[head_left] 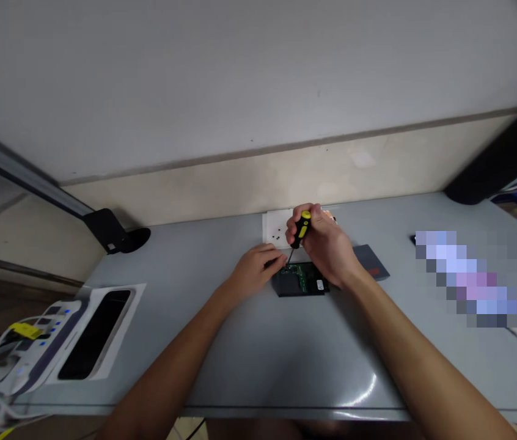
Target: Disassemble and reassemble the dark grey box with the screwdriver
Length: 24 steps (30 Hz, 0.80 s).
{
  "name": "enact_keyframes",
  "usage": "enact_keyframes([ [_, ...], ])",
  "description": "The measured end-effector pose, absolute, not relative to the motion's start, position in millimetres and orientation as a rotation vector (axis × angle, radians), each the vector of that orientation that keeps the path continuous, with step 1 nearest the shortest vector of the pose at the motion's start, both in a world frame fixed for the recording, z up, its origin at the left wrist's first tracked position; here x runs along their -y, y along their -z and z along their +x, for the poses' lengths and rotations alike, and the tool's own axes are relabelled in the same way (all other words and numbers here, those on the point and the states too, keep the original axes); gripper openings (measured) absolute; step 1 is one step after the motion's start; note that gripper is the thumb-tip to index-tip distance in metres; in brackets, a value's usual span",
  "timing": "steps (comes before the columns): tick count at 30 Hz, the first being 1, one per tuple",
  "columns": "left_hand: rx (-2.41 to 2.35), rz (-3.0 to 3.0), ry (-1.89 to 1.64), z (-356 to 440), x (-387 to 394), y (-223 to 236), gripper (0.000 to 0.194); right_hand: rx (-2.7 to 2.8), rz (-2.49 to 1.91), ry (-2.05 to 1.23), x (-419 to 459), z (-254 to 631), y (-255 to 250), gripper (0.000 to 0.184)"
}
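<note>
My right hand [325, 241] is wrapped round the black-and-yellow handle of a screwdriver [303, 228]. The screwdriver leans, its thin shaft pointing down to the upper left part of a flat black device [291, 286] with an exposed green circuit board [304, 278]. Beside the shaft's tip, my left hand [258, 269] has its thumb and fingertips drawn together at the device's top left edge. Whatever sits between those fingertips is too small to tell. Behind the device lies a white sheet [271, 223] with several tiny dark screws [278, 232] on it.
A dark grey flat cover [371, 261] lies right of the device, partly behind my right hand. At left are a phone [96, 336] on white paper and a power strip [45, 348] with cables. A black cylinder [499, 156] stands back right; a blurred-out screen [469, 278] lies nearer.
</note>
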State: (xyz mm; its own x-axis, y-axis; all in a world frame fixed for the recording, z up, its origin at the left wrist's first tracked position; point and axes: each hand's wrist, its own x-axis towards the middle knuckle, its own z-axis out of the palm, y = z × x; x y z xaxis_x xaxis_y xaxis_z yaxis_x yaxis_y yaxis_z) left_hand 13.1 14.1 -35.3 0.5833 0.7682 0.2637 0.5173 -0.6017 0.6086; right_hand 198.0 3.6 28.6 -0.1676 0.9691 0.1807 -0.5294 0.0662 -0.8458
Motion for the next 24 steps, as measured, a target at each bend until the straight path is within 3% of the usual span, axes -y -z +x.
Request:
enact_keyframes([
  [5, -1.019, 2.338, -0.732, 14, -14, 35, 0.044, 1.008, -0.562, -1.431, -2, 193, -27, 0.048],
  [17, -1.033, 2.325, -0.704, 13, -14, 36, 0.041, 1.047, -0.513, -1.415, 0, 199, -25, 0.035],
  [24, -1.024, 2.329, -0.708, 14, -14, 34, 0.043, 1.041, -0.562, -1.480, 1, 199, -30, 0.041],
])
